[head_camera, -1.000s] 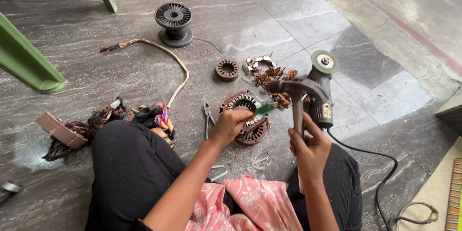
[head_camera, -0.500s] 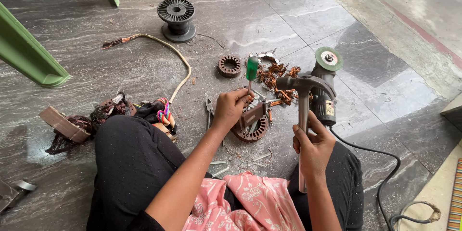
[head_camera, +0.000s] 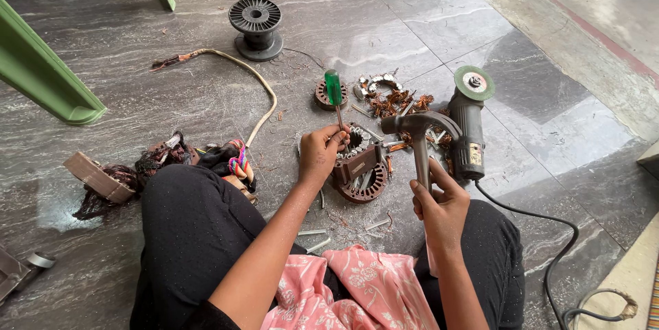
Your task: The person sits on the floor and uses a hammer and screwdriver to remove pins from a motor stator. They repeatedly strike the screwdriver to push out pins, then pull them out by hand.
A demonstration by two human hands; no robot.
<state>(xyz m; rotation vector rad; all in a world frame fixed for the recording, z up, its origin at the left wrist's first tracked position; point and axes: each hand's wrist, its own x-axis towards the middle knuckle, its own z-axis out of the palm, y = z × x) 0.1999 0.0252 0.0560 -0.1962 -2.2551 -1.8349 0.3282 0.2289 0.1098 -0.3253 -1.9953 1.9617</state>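
Note:
I sit on a stone floor with a brown motor stator [head_camera: 359,173] between my knees. My left hand [head_camera: 321,153] grips the shaft of a green-handled screwdriver [head_camera: 333,89], held upright with its tip down in the stator. My right hand [head_camera: 439,199] holds a hammer [head_camera: 417,131] by its handle, the head raised just right of the screwdriver handle. Copper wire scraps [head_camera: 395,103] lie behind the stator.
An angle grinder [head_camera: 469,120] lies to the right, its black cord [head_camera: 549,234] trailing toward me. A black spool [head_camera: 255,26], a smaller stator ring [head_camera: 322,95], a beige cable [head_camera: 254,89], a rag pile [head_camera: 165,158] and green furniture legs [head_camera: 41,76] surround me.
My left hand has raised the screwdriver upright on the stator. The hammer in my right hand has moved left, closer to the screwdriver handle.

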